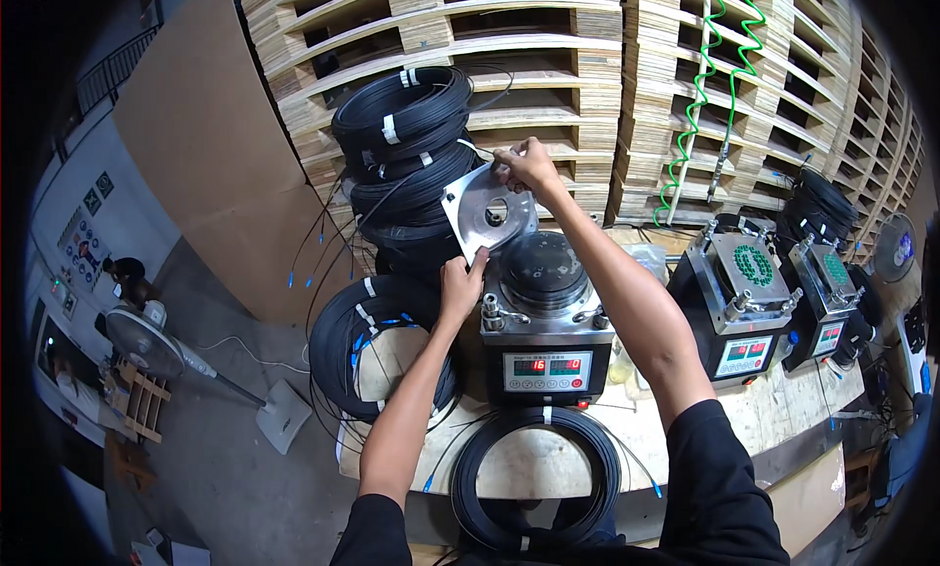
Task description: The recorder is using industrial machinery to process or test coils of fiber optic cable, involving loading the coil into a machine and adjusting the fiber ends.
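Note:
My left hand (462, 288) grips the lower corner of a flat, square metal plate (473, 219), thumb against its edge. My right hand (530, 166) pinches the plate's upper right side. The plate has a round grey area with a hole in its middle and is held tilted above and behind a benchtop machine (549, 336). On that machine sits an uncovered dark round pad (540, 264), with metal clamps at the corners below it. Red and green digits light its front panel (548, 371).
Stacked black cable coils (403, 125) stand behind left. Another coil (338, 355) lies left of the machine, and one (465, 488) at the table's front edge. Two similar machines (749, 272) (827, 282) stand right. Wooden pallets (529, 57) rise behind; green coiled hoses (697, 96) hang there.

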Demonstrator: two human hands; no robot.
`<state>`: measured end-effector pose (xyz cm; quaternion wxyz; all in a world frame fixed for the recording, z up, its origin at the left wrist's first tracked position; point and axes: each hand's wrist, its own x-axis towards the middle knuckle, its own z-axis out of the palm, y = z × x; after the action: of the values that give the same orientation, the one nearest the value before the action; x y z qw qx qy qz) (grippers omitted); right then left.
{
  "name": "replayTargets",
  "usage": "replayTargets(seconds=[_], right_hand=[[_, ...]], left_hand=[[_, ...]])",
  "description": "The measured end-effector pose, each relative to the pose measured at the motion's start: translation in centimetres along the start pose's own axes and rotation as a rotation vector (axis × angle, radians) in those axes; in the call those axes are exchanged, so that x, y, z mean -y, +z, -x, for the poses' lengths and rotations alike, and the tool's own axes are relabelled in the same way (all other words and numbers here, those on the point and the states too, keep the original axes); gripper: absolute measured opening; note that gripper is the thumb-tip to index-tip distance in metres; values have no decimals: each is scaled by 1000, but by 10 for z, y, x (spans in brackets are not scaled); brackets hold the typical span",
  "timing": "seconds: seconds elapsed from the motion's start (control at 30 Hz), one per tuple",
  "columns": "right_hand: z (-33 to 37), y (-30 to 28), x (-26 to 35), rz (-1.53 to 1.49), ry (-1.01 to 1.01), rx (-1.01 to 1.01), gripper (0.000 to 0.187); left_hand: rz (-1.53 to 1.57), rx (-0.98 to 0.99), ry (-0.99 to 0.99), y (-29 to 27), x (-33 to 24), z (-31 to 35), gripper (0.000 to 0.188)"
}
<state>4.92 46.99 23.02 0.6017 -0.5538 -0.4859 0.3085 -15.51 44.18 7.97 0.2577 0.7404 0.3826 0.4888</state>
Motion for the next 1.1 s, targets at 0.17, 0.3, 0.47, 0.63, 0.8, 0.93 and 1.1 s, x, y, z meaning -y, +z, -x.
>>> replayTargets(seconds=[0.17,0.3,0.47,0.63,0.8,0.93,1.1], right_hand=[[7,-15,-1,34,16,-4,43],[26,-43,-3,132,42,88,48],[39,-144,-4,500,-123,162,31],[12,-395,-62,811,-38,-534,26],[-42,-487,-139,754,406,-621,39],[-61,-600,-179,926,563,-574,70],[-63,-539,-191,913,429,-622,54]], left_hand=[[39,-10,10,7,-18,2,56],[9,41,-92,12,-10,3,50],[-64,-83,-69,-7,-1,4,55],[-44,-108,-18,31,-14,4,60],[-238,-138,-96,-8,-1,5,59],[-21,-57,-137,24,10,3,48],[-126,-85,-189,13,-2,6,48]])
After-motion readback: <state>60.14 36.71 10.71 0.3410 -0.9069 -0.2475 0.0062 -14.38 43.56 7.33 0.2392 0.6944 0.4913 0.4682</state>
